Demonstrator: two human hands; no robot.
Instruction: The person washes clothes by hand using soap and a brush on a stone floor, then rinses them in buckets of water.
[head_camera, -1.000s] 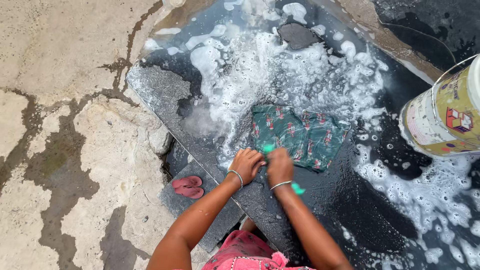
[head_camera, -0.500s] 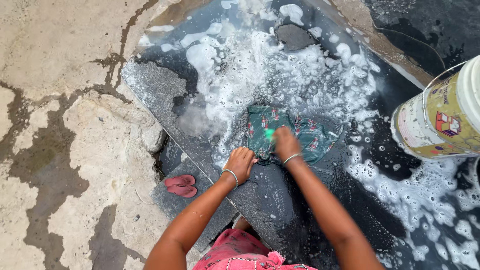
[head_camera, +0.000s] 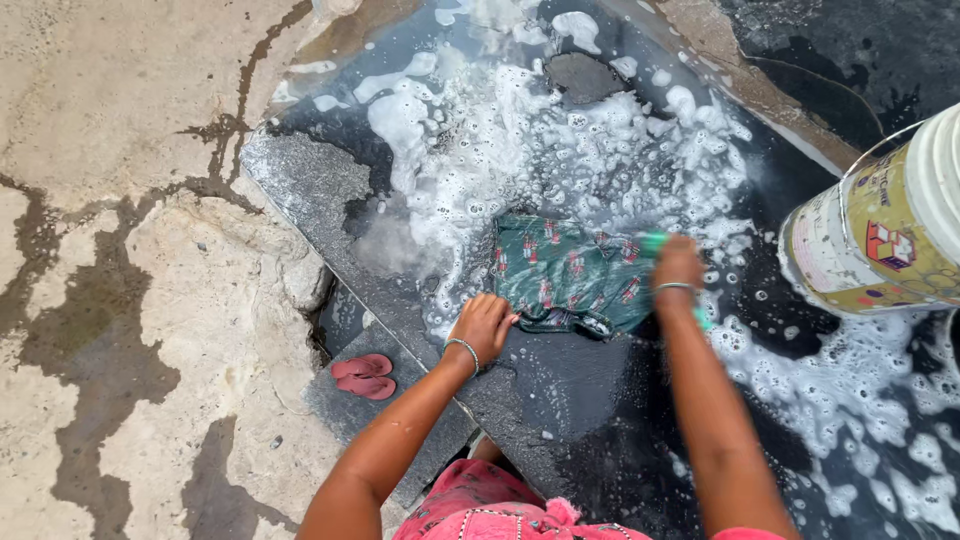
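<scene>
A: Where is the cloth?
B: The green patterned cloth (head_camera: 570, 275) lies flat on a wet, soapy stone slab (head_camera: 560, 385). The left hand (head_camera: 484, 325) presses its near edge, fingers curled; the right hand (head_camera: 678, 265) grips a green scrubbing brush (head_camera: 655, 241).
A: Risks?
B: Suds could let the cloth slide away.

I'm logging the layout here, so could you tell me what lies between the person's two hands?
In the head view, the green patterned cloth spans the wet slab between the left hand and right hand.
</scene>
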